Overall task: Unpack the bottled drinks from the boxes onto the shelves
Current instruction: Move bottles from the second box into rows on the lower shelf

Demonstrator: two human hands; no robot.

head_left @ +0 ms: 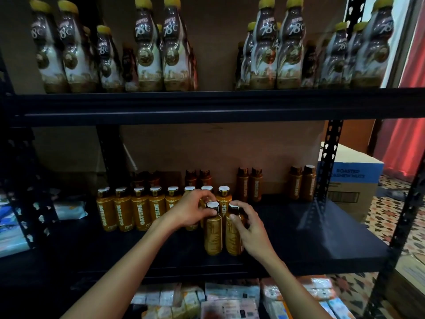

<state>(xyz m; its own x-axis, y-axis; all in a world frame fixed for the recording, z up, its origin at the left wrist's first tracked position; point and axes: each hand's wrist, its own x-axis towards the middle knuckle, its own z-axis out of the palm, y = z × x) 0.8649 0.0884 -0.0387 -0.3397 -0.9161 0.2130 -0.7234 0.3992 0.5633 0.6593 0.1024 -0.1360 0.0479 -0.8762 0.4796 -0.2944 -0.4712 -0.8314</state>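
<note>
Standing upright side by side on the shelf, before a row: left bottle, neck pinched by left hand fingers; right bottle, clasped by right hand fingers.

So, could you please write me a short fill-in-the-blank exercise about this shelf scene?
The Kopiko bottles on the upper shelf have ____ caps.
The left hand and right hand grip two Oatside bottles with ____ caps.
The blue-and-white box reads ROASTED ____ NUTS.
Missing words: yellow; white; cashew.
</note>
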